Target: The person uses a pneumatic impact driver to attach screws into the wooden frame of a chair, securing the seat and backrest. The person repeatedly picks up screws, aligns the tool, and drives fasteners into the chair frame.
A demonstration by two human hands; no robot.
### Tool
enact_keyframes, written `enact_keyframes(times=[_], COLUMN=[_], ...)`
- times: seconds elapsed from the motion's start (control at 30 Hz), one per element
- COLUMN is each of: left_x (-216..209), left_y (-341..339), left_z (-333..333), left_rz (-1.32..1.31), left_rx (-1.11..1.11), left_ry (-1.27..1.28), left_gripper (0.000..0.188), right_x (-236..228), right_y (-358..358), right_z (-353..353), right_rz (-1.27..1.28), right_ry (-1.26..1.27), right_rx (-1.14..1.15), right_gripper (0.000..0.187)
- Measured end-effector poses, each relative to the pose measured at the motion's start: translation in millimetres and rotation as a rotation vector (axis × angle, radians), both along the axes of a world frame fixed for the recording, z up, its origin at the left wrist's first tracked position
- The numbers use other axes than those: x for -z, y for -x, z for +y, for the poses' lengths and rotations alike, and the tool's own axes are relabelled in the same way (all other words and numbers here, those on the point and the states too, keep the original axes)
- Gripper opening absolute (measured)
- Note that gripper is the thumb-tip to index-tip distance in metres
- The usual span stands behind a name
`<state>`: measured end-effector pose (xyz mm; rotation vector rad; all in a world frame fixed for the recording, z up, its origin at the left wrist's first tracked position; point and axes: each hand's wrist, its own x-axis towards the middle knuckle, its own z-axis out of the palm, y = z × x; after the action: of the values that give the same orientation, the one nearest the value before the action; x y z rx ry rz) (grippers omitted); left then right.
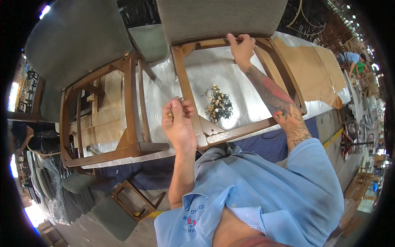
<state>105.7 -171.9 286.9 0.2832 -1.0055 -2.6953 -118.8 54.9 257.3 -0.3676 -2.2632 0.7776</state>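
Left hand [177,119] pinching a small brass fitting [169,115], screw pile [218,105] at 3 o'clock; right hand [242,47] gripping the chair frame [187,84].

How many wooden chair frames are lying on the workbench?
2: one chair frame left of the left hand, another gripped by the right hand. More chairs sit on the floor below.

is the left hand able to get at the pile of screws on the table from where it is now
Probably yes. The left hand hovers just left of the pile of screws, already pinching a small brass piece; only the chair frame rail lies between, low enough to reach over.
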Motion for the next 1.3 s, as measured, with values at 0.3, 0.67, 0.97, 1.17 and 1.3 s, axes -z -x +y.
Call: enact_keyframes(times=[0.3,0.67,0.97,1.17,1.3], left_x=[-27.6,-48.4,-37.0,-39.1,-52.4], left_y=[21.3,31.8,54.4,57.7,53.3], left_z=[-15.7,-5.2,1.1,23.8,17.3], left_rz=[0.050,-0.013,-0.058,0.042,0.008], left_rx=[0.516,0.844,0.713,0.746,0.804], left_ry=[0.145,0.386,0.634,0.869,0.823], left_gripper=[0.034,0.031,0.039,0.063,0.064], right_x=[-96.4,-74.3,-56.5,-52.4,-60.0], right_y=[-144.1,-163.8,-155.3,-159.8,-161.9], right_z=[-73.4,-38.7,-31.4,-31.9,-25.1], right_rz=[-0.309,-0.496,-0.319,-0.188,-0.223], right_ry=[0.096,0.610,0.421,0.367,0.338], right_rx=[-1.332,-1.260,-1.127,-1.105,-1.109], right_gripper=[0.028,0.030,0.027,0.022,0.019])
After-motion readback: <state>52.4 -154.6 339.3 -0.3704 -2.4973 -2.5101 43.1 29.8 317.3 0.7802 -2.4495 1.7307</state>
